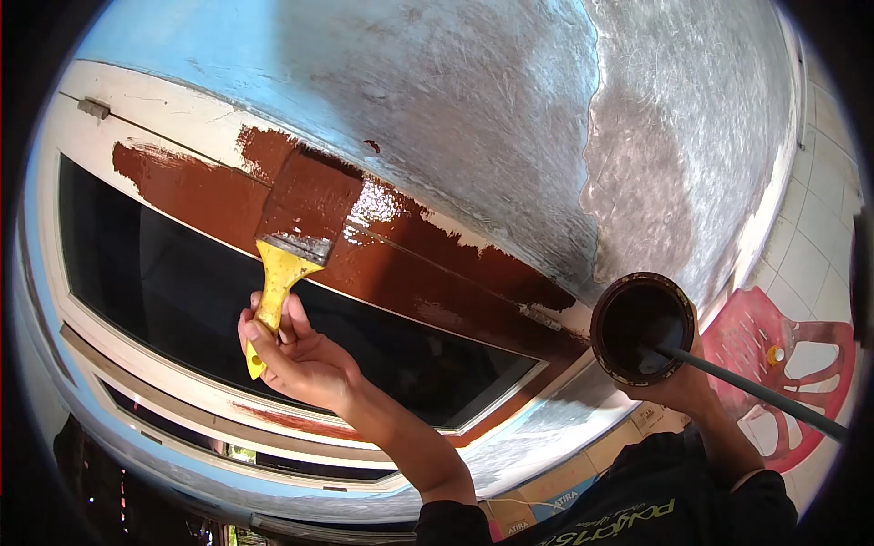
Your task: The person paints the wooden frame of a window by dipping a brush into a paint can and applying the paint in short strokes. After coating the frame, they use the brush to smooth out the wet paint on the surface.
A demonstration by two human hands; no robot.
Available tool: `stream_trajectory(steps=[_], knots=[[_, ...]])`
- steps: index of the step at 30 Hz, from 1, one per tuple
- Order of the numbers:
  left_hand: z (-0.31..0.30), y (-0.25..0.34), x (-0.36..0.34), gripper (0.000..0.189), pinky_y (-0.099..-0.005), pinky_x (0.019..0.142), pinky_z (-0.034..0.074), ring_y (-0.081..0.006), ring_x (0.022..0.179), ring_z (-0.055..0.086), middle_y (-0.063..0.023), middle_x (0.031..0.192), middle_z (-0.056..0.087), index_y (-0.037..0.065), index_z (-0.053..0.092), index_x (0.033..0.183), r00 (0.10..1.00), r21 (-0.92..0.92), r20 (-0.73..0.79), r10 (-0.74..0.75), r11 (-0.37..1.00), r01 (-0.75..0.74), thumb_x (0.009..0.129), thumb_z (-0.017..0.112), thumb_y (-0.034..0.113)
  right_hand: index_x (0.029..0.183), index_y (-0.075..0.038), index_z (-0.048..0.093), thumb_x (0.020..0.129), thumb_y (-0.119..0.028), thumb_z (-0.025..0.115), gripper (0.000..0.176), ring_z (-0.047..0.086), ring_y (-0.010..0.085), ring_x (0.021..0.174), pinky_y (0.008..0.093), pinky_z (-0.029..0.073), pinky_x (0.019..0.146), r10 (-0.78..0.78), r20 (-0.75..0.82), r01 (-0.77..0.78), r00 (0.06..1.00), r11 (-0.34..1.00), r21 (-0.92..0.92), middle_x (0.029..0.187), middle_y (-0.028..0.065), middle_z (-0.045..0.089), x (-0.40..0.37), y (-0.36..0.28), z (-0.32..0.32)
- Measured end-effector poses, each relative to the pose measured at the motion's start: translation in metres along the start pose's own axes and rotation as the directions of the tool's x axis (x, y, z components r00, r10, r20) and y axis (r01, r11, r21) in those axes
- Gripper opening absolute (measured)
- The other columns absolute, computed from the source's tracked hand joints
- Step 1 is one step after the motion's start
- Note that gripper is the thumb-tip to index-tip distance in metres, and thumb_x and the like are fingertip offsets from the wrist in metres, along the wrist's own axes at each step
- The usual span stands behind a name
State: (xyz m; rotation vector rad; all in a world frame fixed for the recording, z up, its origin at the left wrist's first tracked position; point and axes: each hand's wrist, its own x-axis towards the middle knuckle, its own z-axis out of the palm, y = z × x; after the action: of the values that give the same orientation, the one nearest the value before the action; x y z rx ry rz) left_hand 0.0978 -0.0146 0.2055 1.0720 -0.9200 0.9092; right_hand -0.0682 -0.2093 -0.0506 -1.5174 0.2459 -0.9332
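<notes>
Wall (pixel 455 91): blue paint and bare grey plaster above a white window frame (pixel 155 114), partly coated brown.
Left hand (pixel 296 359): fingers (pixel 293 318) clamped round the yellow handle of a paintbrush (pixel 296 214).
Paintbrush: bristles pressed flat on the frame's top rail, at the edge of the wet brown paint.
Right hand (pixel 678 387): fingers curled under a paint can (pixel 642 328), mostly hidden by it.
Paint can: held up beside the frame's corner, a dark stick (pixel 756 391) jutting from it.
Beyond: red plastic chair (pixel 783 355) on white tiles.
</notes>
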Motion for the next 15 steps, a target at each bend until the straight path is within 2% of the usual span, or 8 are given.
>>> stream_trajectory(steps=[2, 3, 6, 9, 15], knots=[[0.004, -0.001, 0.004, 0.037, -0.0279, 0.084, 0.053, -0.0239, 0.097, 0.061, -0.0197, 0.107, 0.058, -0.010, 0.051, 0.110, 1.000, -0.024, 0.017, 0.013, 1.000, -0.013, 0.090, 0.055, 0.021, 0.106, -0.001, 0.050, 0.049, -0.023, 0.084, 0.070, 0.059, 0.0200, 0.086, 0.0321, 0.049, 0.076, 0.026, 0.063, -0.023, 0.998, 0.998, -0.055, 0.096, 0.0103, 0.059, -0.002, 0.003, -0.002], [0.007, -0.003, 0.008, 0.032, -0.0269, 0.077, 0.056, -0.0235, 0.092, 0.063, -0.0199, 0.106, 0.058, -0.009, 0.050, 0.109, 0.999, -0.019, 0.021, 0.040, 0.999, -0.040, 0.091, 0.051, 0.017, 0.106, -0.001, 0.049, 0.049, -0.023, 0.084, 0.070, 0.058, 0.0203, 0.087, 0.0323, 0.049, 0.077, 0.041, 0.085, -0.035, 0.996, 0.997, -0.069, 0.096, 0.0105, 0.058, -0.003, 0.004, -0.003], [0.008, -0.004, 0.011, 0.032, -0.0268, 0.077, 0.056, -0.0233, 0.092, 0.063, -0.0199, 0.106, 0.058, -0.009, 0.051, 0.108, 0.999, 0.010, 0.031, 0.030, 0.999, -0.030, 0.091, 0.052, 0.018, 0.109, -0.001, 0.047, 0.049, -0.023, 0.084, 0.074, 0.057, 0.0208, 0.089, 0.0329, 0.048, 0.079, 0.045, 0.060, -0.043, 0.997, 0.999, -0.031, 0.099, 0.0110, 0.057, -0.004, 0.007, -0.004], [0.006, 0.000, 0.009, 0.032, -0.0265, 0.078, 0.056, -0.0234, 0.092, 0.063, -0.0195, 0.105, 0.059, -0.009, 0.051, 0.108, 1.000, 0.009, -0.006, 0.022, 1.000, -0.022, 0.090, 0.053, 0.018, 0.110, -0.001, 0.045, 0.048, -0.023, 0.084, 0.076, 0.057, 0.0211, 0.090, 0.0331, 0.048, 0.079, -0.028, 0.001, 0.028, 1.000, 0.999, -0.044, 0.100, 0.0112, 0.056, -0.003, 0.004, -0.003], [0.013, 0.000, 0.016, 0.033, -0.0264, 0.077, 0.056, -0.0229, 0.090, 0.064, -0.0193, 0.106, 0.059, -0.009, 0.051, 0.108, 0.999, 0.011, 0.025, 0.043, 0.999, -0.043, 0.090, 0.053, 0.019, 0.110, -0.001, 0.045, 0.047, -0.024, 0.085, 0.078, 0.056, 0.0221, 0.090, 0.0337, 0.047, 0.079, -0.015, 0.035, 0.018, 0.999, 0.996, -0.088, 0.099, 0.0111, 0.055, -0.002, 0.003, -0.003]])
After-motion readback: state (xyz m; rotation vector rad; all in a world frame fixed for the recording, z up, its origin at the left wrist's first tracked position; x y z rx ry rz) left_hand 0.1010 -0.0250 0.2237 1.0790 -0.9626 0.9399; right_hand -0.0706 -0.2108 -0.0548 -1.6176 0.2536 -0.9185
